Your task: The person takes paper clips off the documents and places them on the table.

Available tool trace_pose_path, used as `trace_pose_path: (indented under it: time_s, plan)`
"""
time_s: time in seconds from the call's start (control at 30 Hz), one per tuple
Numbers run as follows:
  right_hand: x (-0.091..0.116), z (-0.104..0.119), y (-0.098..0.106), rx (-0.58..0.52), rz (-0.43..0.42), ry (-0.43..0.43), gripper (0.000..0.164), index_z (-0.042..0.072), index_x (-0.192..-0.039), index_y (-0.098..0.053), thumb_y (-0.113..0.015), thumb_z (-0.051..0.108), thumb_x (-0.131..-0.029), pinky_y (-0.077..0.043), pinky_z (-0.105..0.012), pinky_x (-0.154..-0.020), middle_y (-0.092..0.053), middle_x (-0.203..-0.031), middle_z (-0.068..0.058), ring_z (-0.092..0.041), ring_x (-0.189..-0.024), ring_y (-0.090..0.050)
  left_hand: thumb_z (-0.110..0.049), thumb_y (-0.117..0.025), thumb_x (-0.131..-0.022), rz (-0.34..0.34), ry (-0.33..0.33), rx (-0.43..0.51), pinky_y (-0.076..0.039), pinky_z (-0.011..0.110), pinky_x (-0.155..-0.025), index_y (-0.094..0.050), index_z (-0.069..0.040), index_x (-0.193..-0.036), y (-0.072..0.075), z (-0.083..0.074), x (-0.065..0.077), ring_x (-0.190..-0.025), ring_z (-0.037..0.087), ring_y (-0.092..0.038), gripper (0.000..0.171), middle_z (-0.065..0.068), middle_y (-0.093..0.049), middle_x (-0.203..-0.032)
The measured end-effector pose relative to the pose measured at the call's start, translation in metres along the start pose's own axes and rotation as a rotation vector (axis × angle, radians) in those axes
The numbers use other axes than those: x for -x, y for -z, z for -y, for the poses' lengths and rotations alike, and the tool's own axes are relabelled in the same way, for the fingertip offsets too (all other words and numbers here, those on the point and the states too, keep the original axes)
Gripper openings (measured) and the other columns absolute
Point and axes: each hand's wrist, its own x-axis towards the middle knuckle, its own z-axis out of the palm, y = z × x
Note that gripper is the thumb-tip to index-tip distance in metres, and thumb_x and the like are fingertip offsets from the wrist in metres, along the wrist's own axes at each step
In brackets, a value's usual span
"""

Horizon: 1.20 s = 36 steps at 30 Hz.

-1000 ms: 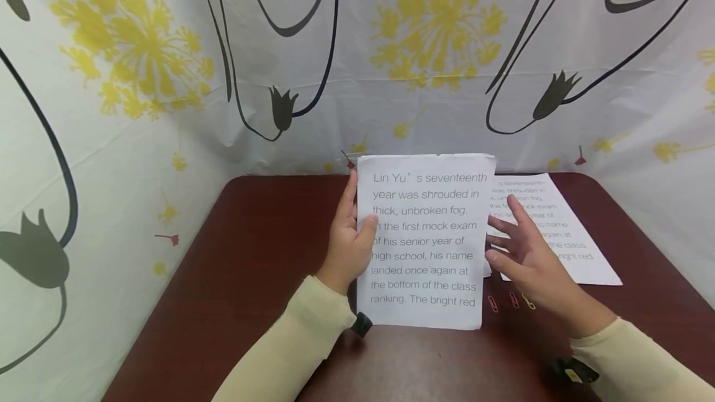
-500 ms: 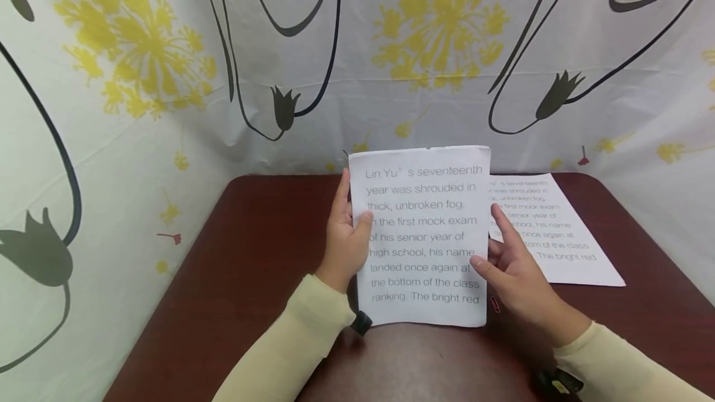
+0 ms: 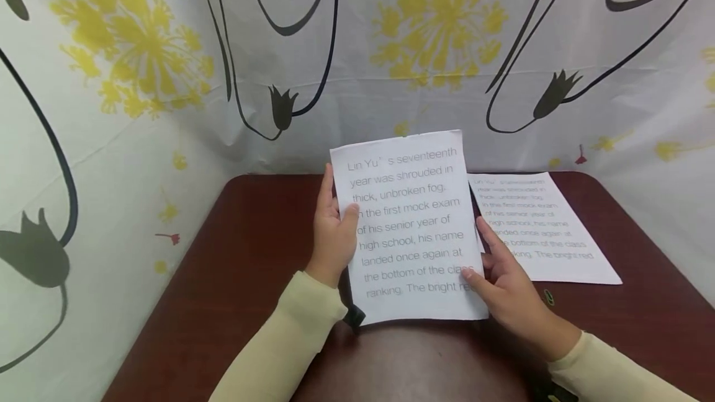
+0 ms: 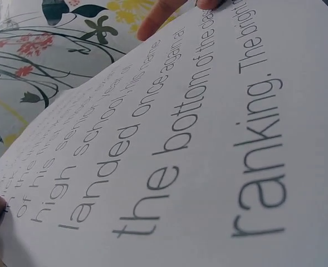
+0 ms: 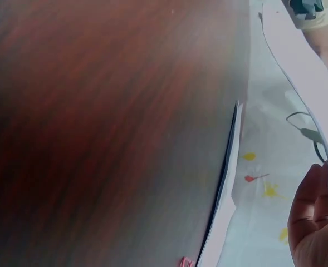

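A white printed sheet of paper (image 3: 410,228) is held up above the table, tilted slightly to the left; whether it is one sheet or several cannot be told. My left hand (image 3: 333,234) grips its left edge, thumb on the printed face and fingers behind. At the lower right edge, my right hand (image 3: 511,290) pinches it with the thumb in front. The left wrist view shows the sheet's large print (image 4: 191,133) up close. From the right wrist, the held paper (image 5: 303,67) is seen nearly edge-on, with the right hand (image 5: 317,222) at its lower end.
More printed paper (image 3: 550,234) lies on the dark red table (image 3: 268,234) at the right. A green paper clip (image 3: 548,297) sits beside the right hand, and a pink clip (image 5: 186,262) shows in the right wrist view. A patterned cloth (image 3: 346,79) hangs behind the table.
My right hand has come in from the right and taken hold of the sheet's right edge. Both hands have then shifted the sheet left and upward, tilting it.
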Motion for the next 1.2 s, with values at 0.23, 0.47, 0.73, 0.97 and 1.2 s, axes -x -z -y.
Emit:
trace_pose_path:
  time_s: [0.23, 0.47, 0.73, 0.97, 1.2]
  plan:
    - [-0.001, 0.003, -0.004, 0.016, -0.072, -0.008, 0.078, 0.026, -0.156, -0.012, -0.057, 0.004, -0.096, -0.058, -0.041, -0.064, -0.068, -0.112, -0.015, -0.027, -0.088, -0.071, 0.004, -0.046, -0.097, 0.029, -0.013, 0.015, -0.057, 0.041, -0.076, -0.011, -0.045, -0.152, 0.001, 0.000, -0.001, -0.095, 0.030, -0.069, 0.082, 0.008, -0.061, -0.126]
    - [-0.006, 0.007, -0.012, -0.030, -0.132, 0.000, 0.076, 0.026, -0.155, -0.017, -0.055, -0.002, -0.095, -0.058, -0.039, -0.067, -0.064, -0.117, -0.023, -0.026, -0.092, -0.070, 0.005, -0.048, -0.097, 0.041, 0.006, 0.045, -0.057, 0.044, -0.077, -0.011, -0.045, -0.152, 0.001, -0.002, -0.001, -0.097, 0.034, -0.068, 0.083, 0.011, -0.060, -0.127]
    - [-0.016, 0.015, -0.017, -0.059, -0.153, 0.058, 0.076, 0.024, -0.155, -0.019, -0.055, -0.004, -0.094, -0.058, -0.038, -0.069, -0.060, -0.125, -0.024, -0.025, -0.098, -0.069, 0.004, -0.049, -0.096, 0.077, 0.103, -0.005, -0.058, 0.044, -0.073, -0.008, -0.050, -0.150, 0.005, -0.003, 0.006, -0.094, 0.032, -0.069, 0.087, 0.011, -0.061, -0.122]
    - [-0.023, 0.017, -0.013, -0.062, -0.157, 0.057, 0.076, 0.024, -0.155, -0.018, -0.055, -0.003, -0.095, -0.058, -0.037, -0.071, -0.060, -0.127, -0.021, -0.025, -0.100, -0.068, 0.003, -0.050, -0.095, 0.136, 0.216, -0.033, -0.058, 0.042, -0.074, -0.001, -0.051, -0.149, 0.007, 0.000, 0.022, -0.092, 0.030, -0.070, 0.091, 0.011, -0.064, -0.120]
    - [-0.033, 0.017, -0.016, -0.076, -0.169, 0.025, 0.076, 0.028, -0.155, -0.018, -0.056, -0.001, -0.095, -0.058, -0.038, -0.069, -0.063, -0.120, -0.022, -0.025, -0.096, -0.069, 0.001, -0.051, -0.095, 0.143, 0.299, -0.056, -0.058, 0.041, -0.074, 0.000, -0.050, -0.149, 0.014, 0.021, 0.039, -0.094, 0.025, -0.070, 0.090, 0.006, -0.066, -0.116]
